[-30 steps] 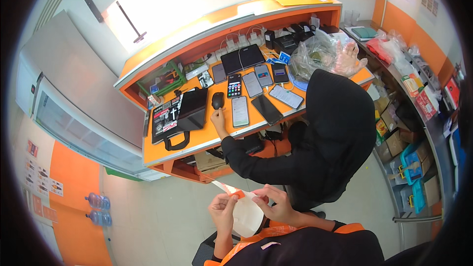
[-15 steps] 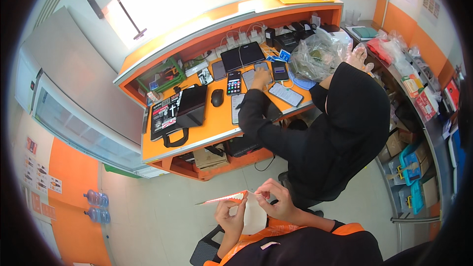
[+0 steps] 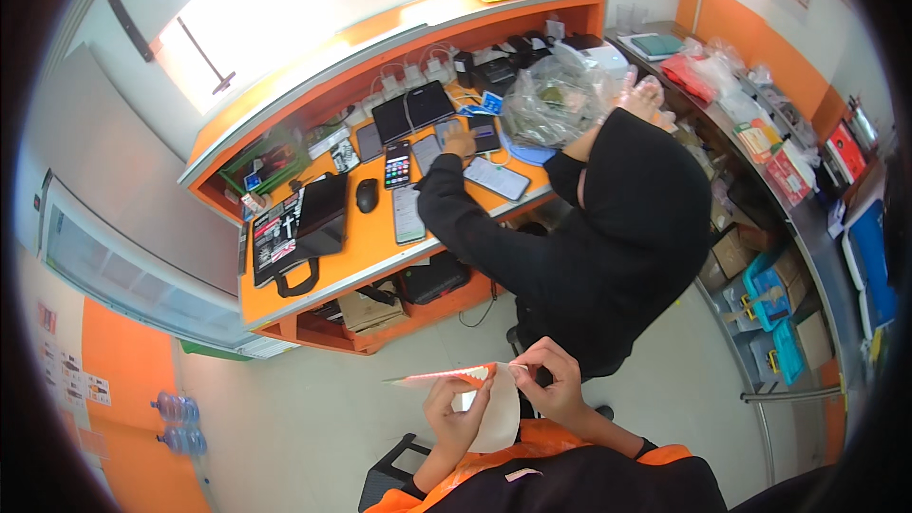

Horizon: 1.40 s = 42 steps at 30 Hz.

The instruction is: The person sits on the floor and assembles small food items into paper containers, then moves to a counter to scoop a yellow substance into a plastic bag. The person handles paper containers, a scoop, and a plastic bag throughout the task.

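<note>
At eight o'clock, bottles (image 3: 176, 408) lie on their sides, one above the other. At nine we find a stickered case (image 3: 275, 239) on the tabletop (image 3: 370, 237), its strap at the front edge, perhaps for easy grabbing. Toward ten sits a mouse (image 3: 367, 195); a stool (image 3: 378, 486) stands between six and seven. Toward eleven, phones (image 3: 397, 163) lie mostly screen-up before the plugs (image 3: 434, 68), likely within cable reach and readable at a glance.

At six o'clock our left hand (image 3: 456, 415) pinches the orange-edged fold of a card (image 3: 496, 423) between thumb and fingers; just beside it, our right hand (image 3: 559, 389) pinches its edge. The paired grips appear to keep the fold taut while the white panel hangs below.

At twelve, a co-worker's hand (image 3: 459, 141) is over the phones; we cannot tell whether it touches. A plastic bag (image 3: 556, 100) slumps at one o'clock, and blue bins (image 3: 768, 299) rest toward four.
</note>
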Motion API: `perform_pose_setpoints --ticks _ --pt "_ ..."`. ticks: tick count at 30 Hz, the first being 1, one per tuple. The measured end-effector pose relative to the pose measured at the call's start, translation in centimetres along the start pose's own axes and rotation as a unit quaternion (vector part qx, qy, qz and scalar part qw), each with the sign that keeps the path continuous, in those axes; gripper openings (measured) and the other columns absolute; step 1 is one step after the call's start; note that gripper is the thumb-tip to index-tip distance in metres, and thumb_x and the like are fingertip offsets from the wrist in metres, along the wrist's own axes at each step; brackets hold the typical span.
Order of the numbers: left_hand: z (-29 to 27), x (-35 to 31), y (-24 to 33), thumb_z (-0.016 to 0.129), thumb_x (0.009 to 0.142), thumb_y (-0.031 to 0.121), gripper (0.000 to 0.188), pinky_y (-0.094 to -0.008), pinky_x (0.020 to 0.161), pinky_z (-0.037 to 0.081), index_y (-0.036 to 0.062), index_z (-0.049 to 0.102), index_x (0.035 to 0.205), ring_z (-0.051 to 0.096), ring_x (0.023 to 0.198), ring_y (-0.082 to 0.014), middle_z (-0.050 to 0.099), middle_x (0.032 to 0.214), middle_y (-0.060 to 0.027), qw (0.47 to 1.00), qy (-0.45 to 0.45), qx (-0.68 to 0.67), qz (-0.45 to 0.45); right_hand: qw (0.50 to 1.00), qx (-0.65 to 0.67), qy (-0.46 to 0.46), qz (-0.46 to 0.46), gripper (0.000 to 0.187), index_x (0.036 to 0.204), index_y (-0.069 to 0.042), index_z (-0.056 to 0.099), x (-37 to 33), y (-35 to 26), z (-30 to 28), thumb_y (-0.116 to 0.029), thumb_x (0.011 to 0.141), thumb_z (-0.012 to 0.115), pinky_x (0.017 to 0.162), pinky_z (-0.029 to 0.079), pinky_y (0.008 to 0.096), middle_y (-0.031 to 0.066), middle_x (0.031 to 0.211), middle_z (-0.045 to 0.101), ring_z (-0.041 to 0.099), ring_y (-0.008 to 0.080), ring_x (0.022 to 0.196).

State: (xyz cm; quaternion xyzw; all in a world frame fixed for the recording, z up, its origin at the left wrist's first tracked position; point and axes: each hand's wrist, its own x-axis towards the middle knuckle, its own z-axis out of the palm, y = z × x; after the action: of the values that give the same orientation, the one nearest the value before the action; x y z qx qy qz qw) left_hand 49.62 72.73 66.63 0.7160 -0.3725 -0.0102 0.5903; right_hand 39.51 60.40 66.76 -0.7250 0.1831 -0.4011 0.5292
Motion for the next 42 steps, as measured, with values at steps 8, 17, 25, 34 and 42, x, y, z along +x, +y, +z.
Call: perform_pose_setpoints --ticks 8,17,25,34,42 --pt "8.8 -5.5 5.9 0.069 0.075 -0.01 0.016 -0.0279 0.075 0.046 0.001 0.059 0.081 0.06 0.081 -0.0165 0.063 0.086 -0.0083 0.993 -0.072 -0.098 0.003 0.998 0.056 0.011 0.04 0.005 0.088 0.0 0.063 -5.2 -2.0 -12.6 -0.005 0.088 0.061 0.066 0.043 0.0231 0.0053 0.087 0.054 0.052 0.0106 0.075" --pt "24.0 -14.6 15.2 0.074 0.072 -0.006 0.014 -0.0256 0.066 0.045 0.0008 0.063 0.077 0.061 0.072 -0.0157 0.064 0.078 -0.0076 0.975 -0.12 -0.182 0.034 0.988 0.056 0.109 0.095 0.011 0.092 0.002 0.063 -15.6 -3.0 -30.3 -0.008 0.09 0.058 0.073 0.044 0.0255 0.0059 0.089 0.054 0.052 0.012 0.08" --pt "35.2 -19.4 20.8 0.072 0.074 -0.006 0.013 -0.0254 0.07 0.046 0.0003 0.063 0.081 0.062 0.075 -0.0158 0.065 0.08 -0.0088 0.93 -0.25 -0.266 0.05 0.971 -0.013 0.204 0.127 0.009 0.094 0.001 0.063 -21.5 -5.0 -42.4 -0.006 0.089 0.061 0.074 0.047 0.0251 0.0054 0.09 0.056 0.055 0.0118 0.081" --pt "43.5 -18.3 23.5 0.073 0.072 -0.006 0.014 -0.0257 0.068 0.046 -0.0001 0.061 0.077 0.061 0.072 -0.0154 0.064 0.079 -0.0092 0.901 -0.326 -0.271 0.09 0.923 -0.173 0.338 0.07 0.003 0.083 0.0 0.066 -19.2 -2.6 -49.6 0.0 0.08 0.067 0.064 0.05 0.0232 0.0064 0.084 0.063 0.061 0.0113 0.074" --pt "53.1 -11.4 22.2 0.074 0.071 -0.006 0.015 -0.0269 0.065 0.048 -0.001 0.06 0.076 0.063 0.07 -0.0196 0.065 0.077 -0.0112 0.93 -0.287 -0.208 0.102 0.942 -0.085 0.312 0.091 0.005 0.085 0.001 0.065 -9.4 5.8 -56.0 0.001 0.079 0.065 0.064 0.049 0.0216 0.0051 0.086 0.06 0.06 0.0096 0.076"
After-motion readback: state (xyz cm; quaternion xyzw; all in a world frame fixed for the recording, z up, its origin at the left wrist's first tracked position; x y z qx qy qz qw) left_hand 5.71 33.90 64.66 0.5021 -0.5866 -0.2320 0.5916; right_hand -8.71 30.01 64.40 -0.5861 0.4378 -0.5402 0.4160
